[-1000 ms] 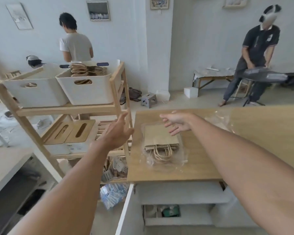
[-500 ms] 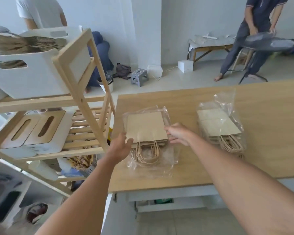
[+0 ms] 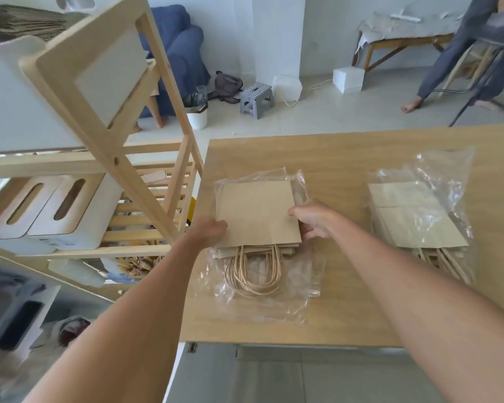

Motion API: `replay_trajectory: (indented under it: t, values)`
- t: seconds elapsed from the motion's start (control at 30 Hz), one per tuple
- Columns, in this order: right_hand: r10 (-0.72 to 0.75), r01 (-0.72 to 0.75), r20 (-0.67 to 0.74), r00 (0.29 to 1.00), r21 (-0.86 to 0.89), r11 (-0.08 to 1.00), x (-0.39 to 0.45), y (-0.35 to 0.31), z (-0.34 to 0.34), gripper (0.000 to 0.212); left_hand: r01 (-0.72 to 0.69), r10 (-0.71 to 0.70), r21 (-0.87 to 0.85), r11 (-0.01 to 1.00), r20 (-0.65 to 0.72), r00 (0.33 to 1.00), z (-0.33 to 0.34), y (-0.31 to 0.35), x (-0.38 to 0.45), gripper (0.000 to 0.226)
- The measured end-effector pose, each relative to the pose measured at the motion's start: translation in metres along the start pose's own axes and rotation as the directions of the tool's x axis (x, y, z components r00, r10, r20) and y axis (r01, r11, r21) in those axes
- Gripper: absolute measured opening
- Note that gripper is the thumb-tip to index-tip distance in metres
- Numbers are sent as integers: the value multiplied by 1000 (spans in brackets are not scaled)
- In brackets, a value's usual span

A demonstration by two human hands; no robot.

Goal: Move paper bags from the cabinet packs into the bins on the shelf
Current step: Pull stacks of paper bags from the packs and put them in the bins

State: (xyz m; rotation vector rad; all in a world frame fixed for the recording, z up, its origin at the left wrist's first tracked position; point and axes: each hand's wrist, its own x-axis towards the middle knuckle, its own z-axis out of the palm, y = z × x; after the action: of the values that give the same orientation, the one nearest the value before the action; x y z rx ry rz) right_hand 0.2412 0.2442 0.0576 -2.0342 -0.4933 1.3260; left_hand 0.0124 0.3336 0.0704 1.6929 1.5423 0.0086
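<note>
A stack of brown paper bags [image 3: 256, 213] with twine handles lies in an open clear plastic pack [image 3: 262, 298] on the wooden cabinet top [image 3: 332, 158]. My left hand [image 3: 208, 232] grips the stack's left edge and my right hand [image 3: 313, 218] grips its right edge. A second pack of paper bags [image 3: 416, 216] lies to the right, inside its plastic. A white bin [image 3: 21, 91] on the wooden shelf [image 3: 111, 132] at upper left holds paper bags [image 3: 24, 21].
The shelf's slanted wooden post stands close to the cabinet's left edge. White boxes with slots [image 3: 50, 210] sit on the lower shelf. A grey step stool [image 3: 256, 98], a white box [image 3: 348, 80] and a person's legs [image 3: 460, 62] are on the floor beyond.
The camera has tilted down and closer to the cabinet. Both hands came from the air onto the left pack and now hold the bag stack by its two sides.
</note>
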Motion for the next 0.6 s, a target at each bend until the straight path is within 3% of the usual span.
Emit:
replay_trajectory:
  t: [0.3,0.43,0.5,0.6]
  values:
    - [-28,28,-101,994,-1,1000,7,-3,-4,44,107,-105,-226,968,19,994,-1,4,-1,17]
    - [-19,26,-48,999,149,988,1,-8,-8,20,136,-146,-299,944,-11,989,-6,7,-7,22]
    - [-24,25,-7,1000,253,967,-4,-10,-11,26,149,-163,-427,892,3,987,-9,12,-11,14]
    - [-86,76,14,996,341,937,-7,-11,-17,35,124,-96,-617,778,78,992,-13,15,-15,37]
